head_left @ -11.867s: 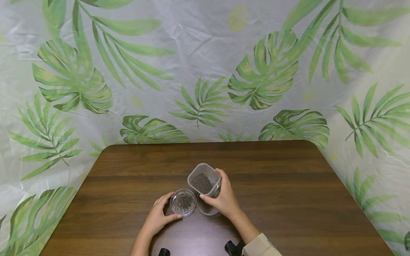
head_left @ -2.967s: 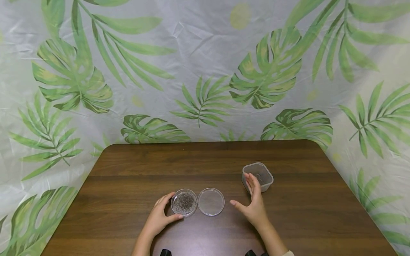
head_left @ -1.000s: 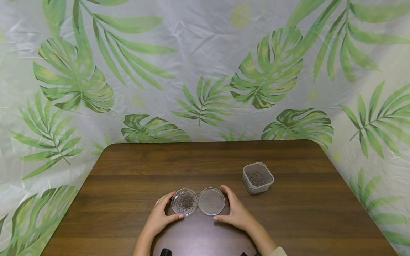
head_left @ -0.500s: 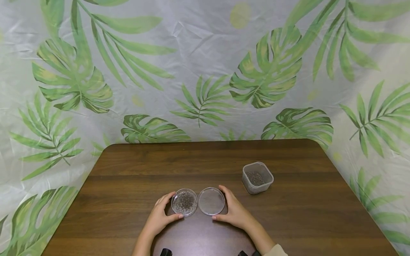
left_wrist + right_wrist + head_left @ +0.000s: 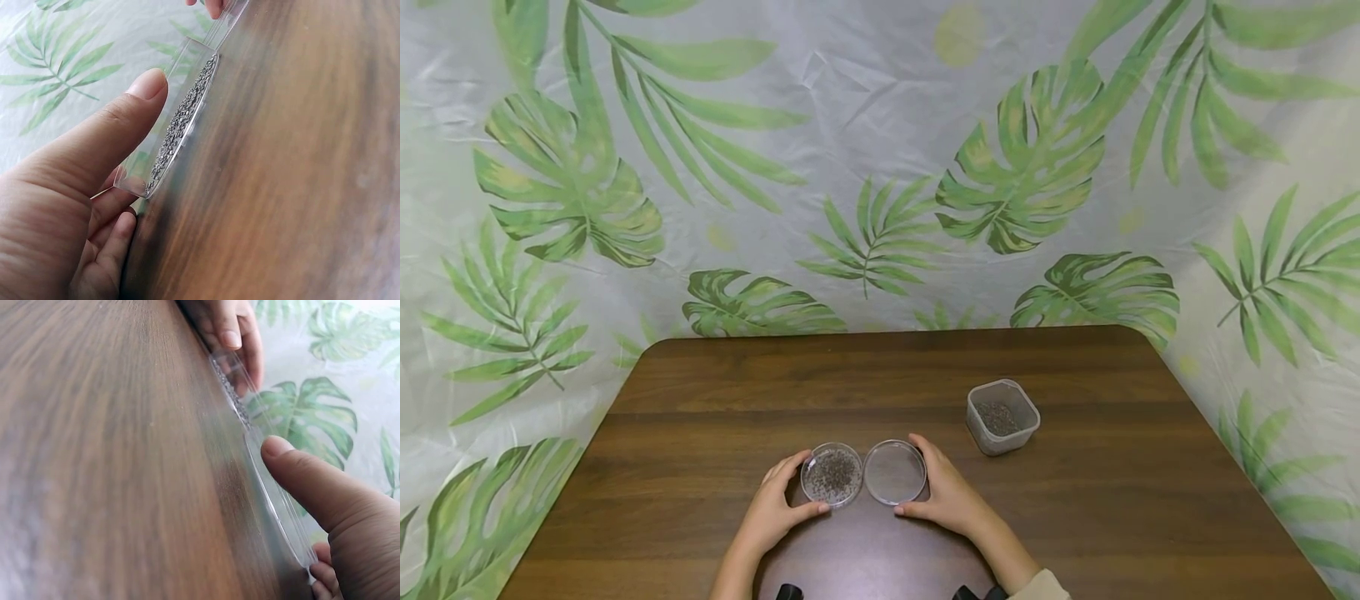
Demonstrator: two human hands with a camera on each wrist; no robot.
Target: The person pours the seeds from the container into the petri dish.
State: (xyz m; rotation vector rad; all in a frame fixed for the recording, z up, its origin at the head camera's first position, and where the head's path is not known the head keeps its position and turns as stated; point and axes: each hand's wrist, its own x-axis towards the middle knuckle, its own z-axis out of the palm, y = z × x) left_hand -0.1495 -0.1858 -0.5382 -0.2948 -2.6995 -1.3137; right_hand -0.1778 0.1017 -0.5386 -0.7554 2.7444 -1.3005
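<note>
A clear petri dish (image 5: 832, 474) with dark grey grains spread over its bottom stands on the table. My left hand (image 5: 772, 506) holds it at the side, thumb on the near rim and fingers on the far rim. Right beside it is a second, empty petri dish (image 5: 895, 472), their rims side by side. Thumb and fingers of my right hand (image 5: 950, 492) span that one from the right, at its near and far rim. In the left wrist view the grains (image 5: 181, 122) form a thin layer behind the clear wall.
A square translucent plastic container (image 5: 1003, 417) with more dark grains stands behind and right of the dishes. The brown wooden table (image 5: 700, 400) reaches back to a leaf-print cloth (image 5: 880, 125). Black camera parts (image 5: 789, 592) show at the bottom edge.
Earlier my right hand tilted the plastic container over the dishes; it then set that down at the right and came to the empty petri dish. The left hand stays at its dish.
</note>
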